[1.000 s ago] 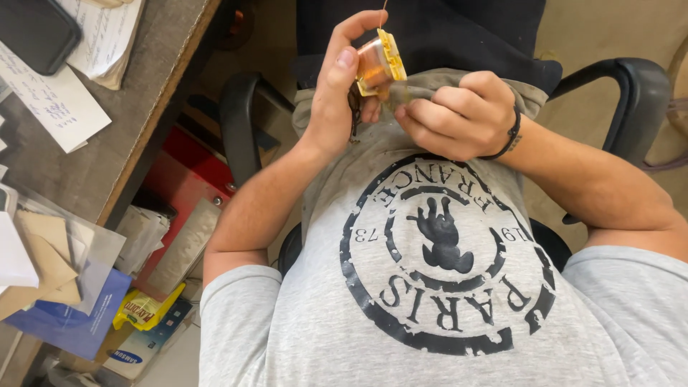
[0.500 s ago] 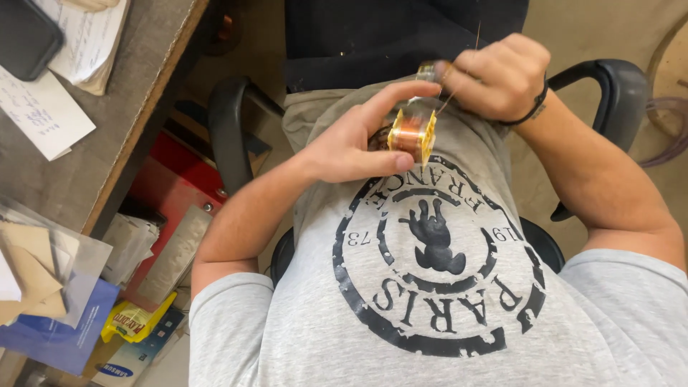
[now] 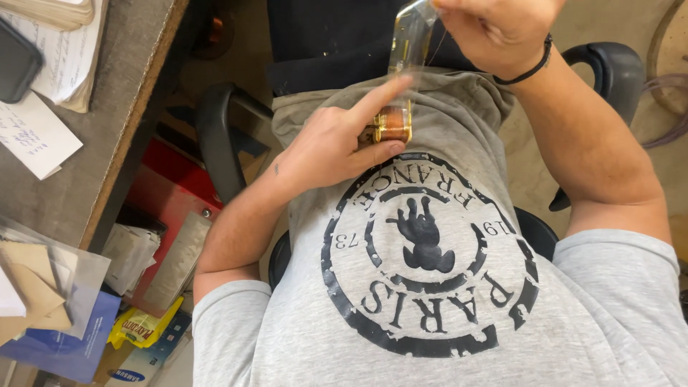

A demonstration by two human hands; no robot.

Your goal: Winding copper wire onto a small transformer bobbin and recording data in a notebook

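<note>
Left hand: the left hand (image 3: 326, 143) rests against the person's belly, thumb and forefinger clasped around a small spool of copper-coloured wire (image 3: 390, 125).
Spool: pressed against the grey printed T-shirt (image 3: 430, 287), just above the round black print; it sits between the left thumb below and the stretched forefinger above.
Right hand: the right hand (image 3: 494, 29), at the top edge of the view with a black wrist band (image 3: 527, 68), is closed in a pinch on a strip of clear, yellowish tape (image 3: 408, 39).
Tape: runs from the right hand's fingers down to the spool, taut and nearly upright; a thin wire strand beside it is too fine to follow.
Chair: black armrests (image 3: 215, 136) show on both sides of the body.
Desk: a brown wooden desk (image 3: 100, 143) fills the upper left; white handwritten notes (image 3: 36, 132) lie near its right edge, a dark phone-like slab (image 3: 16, 64) at the left border.
Under the desk edge: a red box (image 3: 168, 222), a clear sleeve holding tan envelopes (image 3: 36, 287), a yellow packet (image 3: 140, 330).
</note>
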